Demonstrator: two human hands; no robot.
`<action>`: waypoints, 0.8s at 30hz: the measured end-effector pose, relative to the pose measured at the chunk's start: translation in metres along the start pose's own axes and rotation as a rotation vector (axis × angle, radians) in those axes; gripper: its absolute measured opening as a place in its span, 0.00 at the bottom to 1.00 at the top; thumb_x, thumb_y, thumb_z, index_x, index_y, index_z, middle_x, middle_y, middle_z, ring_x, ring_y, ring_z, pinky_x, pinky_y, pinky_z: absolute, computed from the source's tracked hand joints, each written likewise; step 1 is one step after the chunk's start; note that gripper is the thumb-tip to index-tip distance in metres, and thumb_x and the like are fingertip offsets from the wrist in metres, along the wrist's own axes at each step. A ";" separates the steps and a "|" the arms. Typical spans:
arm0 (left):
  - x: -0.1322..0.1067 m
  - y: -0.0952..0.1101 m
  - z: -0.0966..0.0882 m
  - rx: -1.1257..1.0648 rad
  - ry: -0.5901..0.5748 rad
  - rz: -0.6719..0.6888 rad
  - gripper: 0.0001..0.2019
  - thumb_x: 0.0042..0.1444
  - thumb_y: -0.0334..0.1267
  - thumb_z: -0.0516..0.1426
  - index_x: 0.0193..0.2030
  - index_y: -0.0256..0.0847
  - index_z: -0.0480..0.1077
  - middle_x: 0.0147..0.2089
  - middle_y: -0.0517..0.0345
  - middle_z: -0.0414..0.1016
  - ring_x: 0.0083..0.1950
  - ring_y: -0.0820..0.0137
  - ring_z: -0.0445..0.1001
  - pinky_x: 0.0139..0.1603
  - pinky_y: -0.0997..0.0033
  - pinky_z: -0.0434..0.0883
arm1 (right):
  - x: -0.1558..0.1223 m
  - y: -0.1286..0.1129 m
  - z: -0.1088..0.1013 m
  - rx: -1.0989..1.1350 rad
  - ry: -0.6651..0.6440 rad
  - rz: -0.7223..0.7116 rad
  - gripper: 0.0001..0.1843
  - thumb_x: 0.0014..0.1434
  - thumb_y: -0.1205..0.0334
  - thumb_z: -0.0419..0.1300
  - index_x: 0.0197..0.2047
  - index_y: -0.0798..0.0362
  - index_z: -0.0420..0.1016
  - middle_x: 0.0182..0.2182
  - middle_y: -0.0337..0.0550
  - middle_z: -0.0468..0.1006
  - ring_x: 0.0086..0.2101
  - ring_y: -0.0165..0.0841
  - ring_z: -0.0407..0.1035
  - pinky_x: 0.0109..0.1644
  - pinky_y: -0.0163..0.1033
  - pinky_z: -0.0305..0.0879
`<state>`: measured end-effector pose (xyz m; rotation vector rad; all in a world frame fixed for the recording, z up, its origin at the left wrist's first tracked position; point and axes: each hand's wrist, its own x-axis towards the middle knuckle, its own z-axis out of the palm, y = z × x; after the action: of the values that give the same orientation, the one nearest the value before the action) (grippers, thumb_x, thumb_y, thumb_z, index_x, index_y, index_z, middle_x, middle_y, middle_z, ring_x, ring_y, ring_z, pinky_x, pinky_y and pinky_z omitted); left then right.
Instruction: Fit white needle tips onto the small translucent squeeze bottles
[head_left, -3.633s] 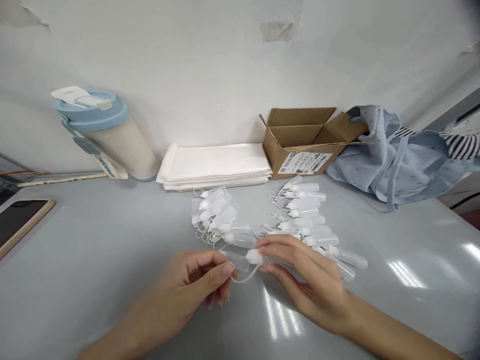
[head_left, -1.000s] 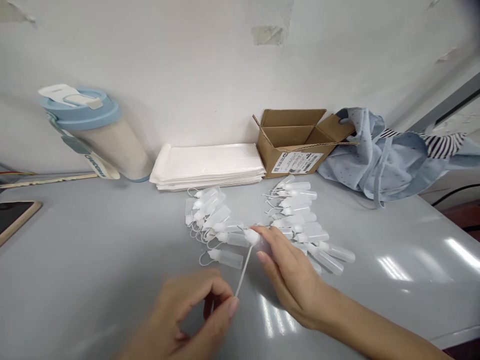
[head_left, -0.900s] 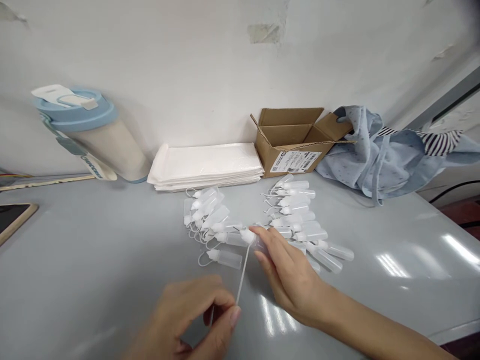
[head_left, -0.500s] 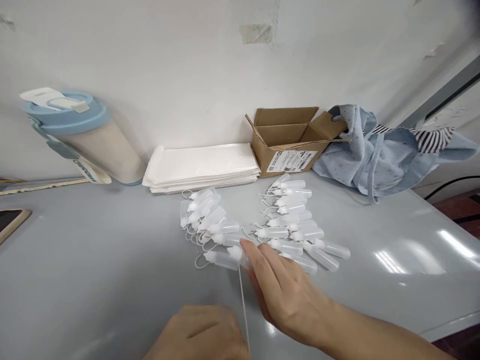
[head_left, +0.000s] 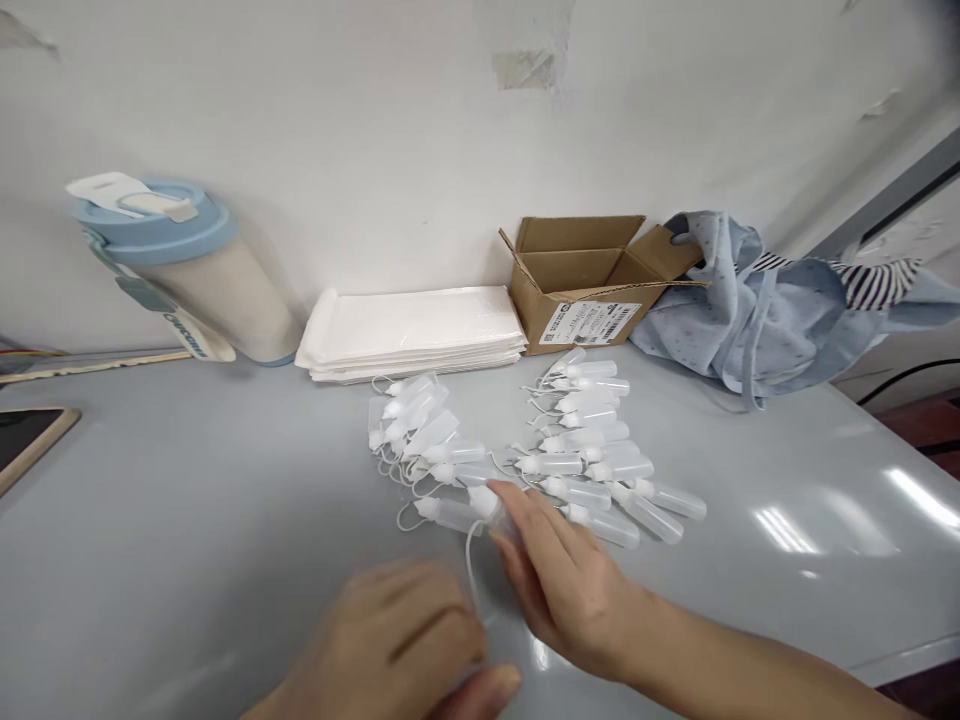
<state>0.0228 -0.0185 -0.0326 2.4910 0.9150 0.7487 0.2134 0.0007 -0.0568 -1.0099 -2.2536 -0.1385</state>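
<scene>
My right hand (head_left: 564, 580) rests on the grey table, its fingers closed around a small translucent squeeze bottle with a white cap (head_left: 487, 503). A thin white strap (head_left: 471, 560) runs from that cap down to my left hand (head_left: 397, 650), which is blurred and curled with the thumb pressed to the fingers on the strap's end. Just left of the held bottle lies another small bottle (head_left: 447, 514). Behind it sits a left cluster of several such bottles (head_left: 420, 430), and to the right a longer row of several bottles (head_left: 600, 450).
Against the wall stand a blue-lidded tumbler (head_left: 196, 270), a stack of white flat bags (head_left: 412, 330), an open cardboard box (head_left: 585, 280) and a heap of blue cloth (head_left: 765, 310). A phone (head_left: 26, 440) lies at the left edge.
My right hand has brought the held bottle down toward the table beside the left cluster. My left hand has drawn the strap toward me, and the strap now hangs slack and curved.
</scene>
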 end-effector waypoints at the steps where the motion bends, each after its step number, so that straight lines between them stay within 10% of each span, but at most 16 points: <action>1: 0.001 -0.001 -0.003 -0.014 0.061 -0.069 0.06 0.60 0.31 0.51 0.32 0.42 0.64 0.27 0.60 0.72 0.28 0.72 0.71 0.31 0.76 0.69 | 0.000 0.000 0.000 0.014 0.017 0.008 0.15 0.67 0.70 0.46 0.52 0.71 0.62 0.34 0.58 0.80 0.30 0.38 0.77 0.30 0.38 0.77; 9: 0.006 0.000 0.003 0.107 0.393 -0.200 0.07 0.58 0.28 0.56 0.43 0.40 0.69 0.38 0.57 0.74 0.34 0.73 0.74 0.36 0.78 0.73 | 0.000 -0.008 -0.003 0.035 0.058 -0.005 0.21 0.66 0.69 0.48 0.60 0.68 0.57 0.38 0.55 0.81 0.32 0.37 0.77 0.33 0.36 0.78; 24: 0.003 0.005 0.014 -0.083 0.446 -0.195 0.12 0.54 0.22 0.58 0.43 0.38 0.74 0.38 0.60 0.78 0.36 0.78 0.77 0.37 0.86 0.73 | -0.001 -0.019 -0.003 -0.054 0.082 0.017 0.22 0.66 0.71 0.48 0.62 0.71 0.57 0.36 0.54 0.82 0.28 0.34 0.77 0.31 0.32 0.77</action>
<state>0.0347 -0.0223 -0.0400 2.1583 1.2260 1.2724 0.2022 -0.0138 -0.0521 -1.0329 -2.1768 -0.2307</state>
